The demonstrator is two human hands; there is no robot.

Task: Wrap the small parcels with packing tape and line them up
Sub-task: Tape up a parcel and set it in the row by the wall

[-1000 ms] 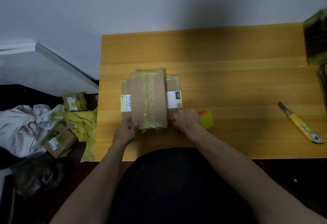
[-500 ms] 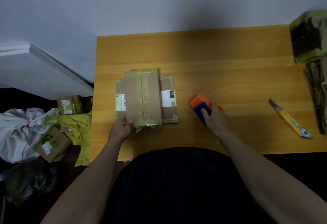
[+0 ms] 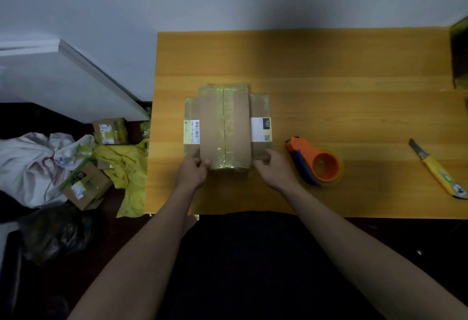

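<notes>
Both hands (image 3: 192, 170) grip glossy taped cardboard parcels (image 3: 224, 127).

I see a dim, soft frame: a broad shadow on the grey-white wall (image 3: 291, 16) at twelve o'clock, faint sheen on the yellow wooden tabletop (image 3: 329, 107), floor clutter at nine o'clock murky, edges bowed by wide-angle distortion.

Three taped brown parcels (image 3: 224, 127) lie side by side; orange tape dispenser (image 3: 316, 161) lies just right.
</notes>
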